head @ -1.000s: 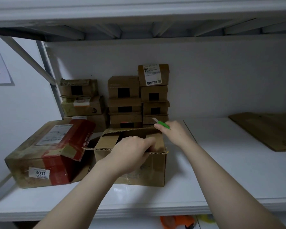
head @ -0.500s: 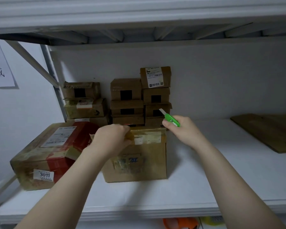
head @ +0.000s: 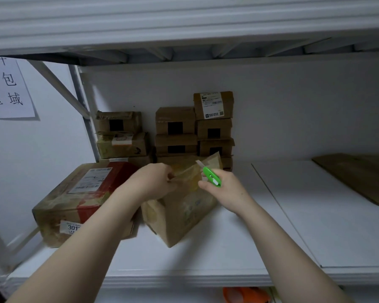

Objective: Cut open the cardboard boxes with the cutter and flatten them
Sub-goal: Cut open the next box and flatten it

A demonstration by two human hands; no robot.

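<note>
Two hands on one cardboard box: left hand, fingers curled, grips its upper edge; right hand, fingers closed round a green cutter, blade end pointing up and away, by the box's raised top flap. Box stands turned corner-forward at mid white shelf, just beside a larger red-taped box on its left. Behind, small boxes stacked against the back wall; flattened cardboard well apart at far right; paper sign on left wall.
</note>
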